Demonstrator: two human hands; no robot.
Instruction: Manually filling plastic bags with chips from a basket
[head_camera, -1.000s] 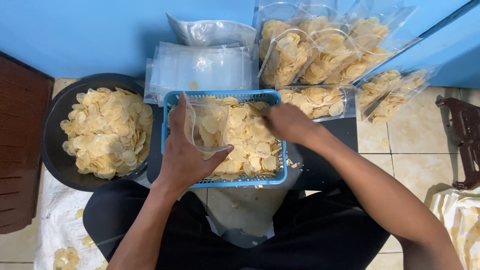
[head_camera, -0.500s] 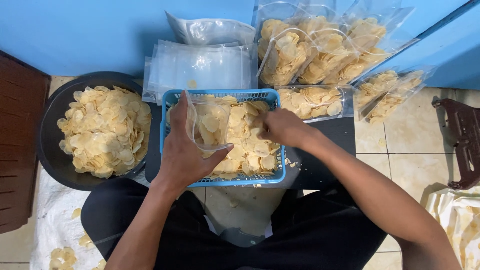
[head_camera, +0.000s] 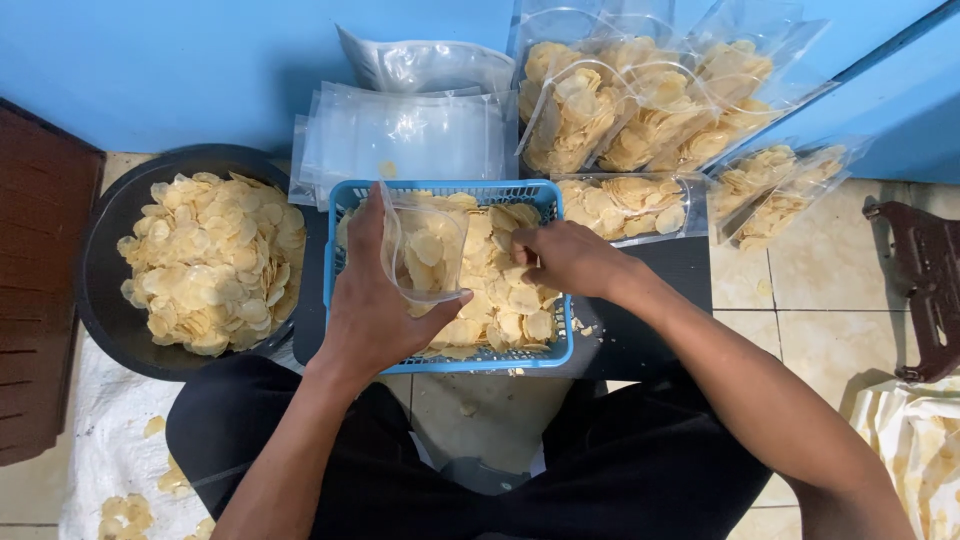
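A blue plastic basket (head_camera: 450, 364) full of pale yellow chips (head_camera: 505, 290) sits in front of me. My left hand (head_camera: 370, 305) holds a clear plastic bag (head_camera: 425, 250) open over the basket's left side, with some chips inside it. My right hand (head_camera: 570, 260) rests on the chips at the basket's right, its fingers closed around a few of them.
A black round basin (head_camera: 100, 290) heaped with chips stands at the left. A stack of empty clear bags (head_camera: 400, 135) lies behind the basket. Several filled bags (head_camera: 640, 110) lean against the blue wall (head_camera: 180, 60). A dark brown stool (head_camera: 925, 280) is at the right.
My right hand has shifted slightly left across the chips and gathered some. My left hand keeps the bag in place.
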